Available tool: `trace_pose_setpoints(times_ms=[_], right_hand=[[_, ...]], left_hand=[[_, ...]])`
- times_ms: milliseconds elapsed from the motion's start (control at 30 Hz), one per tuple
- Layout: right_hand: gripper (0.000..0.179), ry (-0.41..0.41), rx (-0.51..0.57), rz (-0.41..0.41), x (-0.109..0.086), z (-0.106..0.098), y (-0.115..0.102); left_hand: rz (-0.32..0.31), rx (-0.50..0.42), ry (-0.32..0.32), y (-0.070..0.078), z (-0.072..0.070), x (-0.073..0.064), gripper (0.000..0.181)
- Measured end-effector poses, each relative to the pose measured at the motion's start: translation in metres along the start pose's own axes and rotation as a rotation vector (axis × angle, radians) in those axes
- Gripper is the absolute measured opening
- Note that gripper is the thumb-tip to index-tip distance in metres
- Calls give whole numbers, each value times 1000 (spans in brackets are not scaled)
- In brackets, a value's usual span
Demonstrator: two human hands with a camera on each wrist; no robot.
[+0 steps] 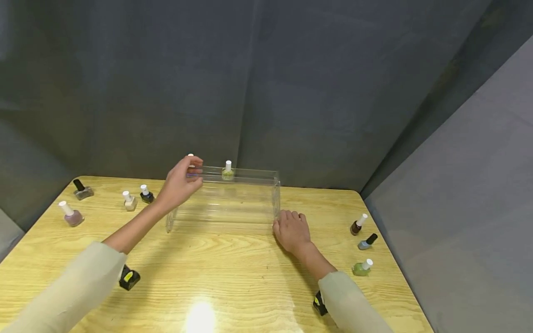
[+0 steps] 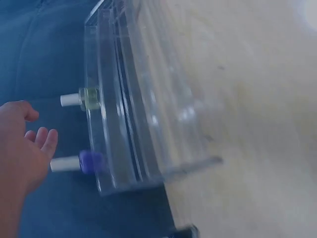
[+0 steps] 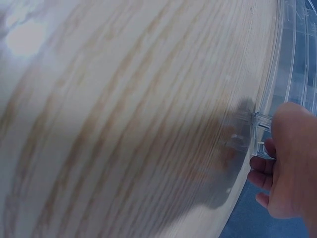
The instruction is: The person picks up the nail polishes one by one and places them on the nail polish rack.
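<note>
A clear acrylic tiered rack (image 1: 233, 203) stands toward the back of the table. On its top tier are a yellow-green nail polish bottle (image 1: 227, 174) and, at the left end, a purple nail polish bottle (image 2: 92, 162), both white-capped. My left hand (image 1: 181, 181) is raised beside the purple bottle, its fingers loosely bent and nothing gripped; in the left wrist view its fingertips are close to the white cap (image 2: 65, 164). Low at the rack's right end, my right hand (image 1: 293, 231) holds the front corner (image 3: 261, 134) with curled fingers.
Several nail polish bottles lie at the left, among them a mauve one (image 1: 73, 218) and a dark one (image 1: 147, 196). To the right are a brown (image 1: 356, 228), a light blue (image 1: 364, 244) and a green bottle (image 1: 360, 269). Black objects (image 1: 130, 278) sit near both forearms. Dark curtain hangs behind.
</note>
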State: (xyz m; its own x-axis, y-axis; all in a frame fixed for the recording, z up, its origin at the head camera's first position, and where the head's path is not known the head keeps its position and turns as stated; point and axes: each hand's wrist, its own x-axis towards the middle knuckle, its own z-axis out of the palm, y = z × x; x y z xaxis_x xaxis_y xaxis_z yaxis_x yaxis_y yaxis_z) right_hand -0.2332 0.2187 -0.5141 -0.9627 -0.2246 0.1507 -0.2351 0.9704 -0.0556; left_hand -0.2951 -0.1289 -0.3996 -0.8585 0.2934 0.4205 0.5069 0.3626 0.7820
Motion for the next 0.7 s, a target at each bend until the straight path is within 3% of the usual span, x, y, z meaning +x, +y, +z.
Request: trace_pose_setpoints(times_ms=[200, 467, 567, 700], right_hand=[[27, 22, 4, -3, 2, 3, 2], [27, 9, 6, 1, 3, -2, 0], [27, 2, 12, 2, 2, -3, -1], [27, -11, 11, 4, 2, -4, -1]], left_hand=[[-43, 26, 113, -24, -38, -37, 41], [-219, 210, 329, -53, -77, -80, 39], [-274, 228, 360, -64, -85, -89, 43], [-332, 234, 349, -80, -92, -97, 51]])
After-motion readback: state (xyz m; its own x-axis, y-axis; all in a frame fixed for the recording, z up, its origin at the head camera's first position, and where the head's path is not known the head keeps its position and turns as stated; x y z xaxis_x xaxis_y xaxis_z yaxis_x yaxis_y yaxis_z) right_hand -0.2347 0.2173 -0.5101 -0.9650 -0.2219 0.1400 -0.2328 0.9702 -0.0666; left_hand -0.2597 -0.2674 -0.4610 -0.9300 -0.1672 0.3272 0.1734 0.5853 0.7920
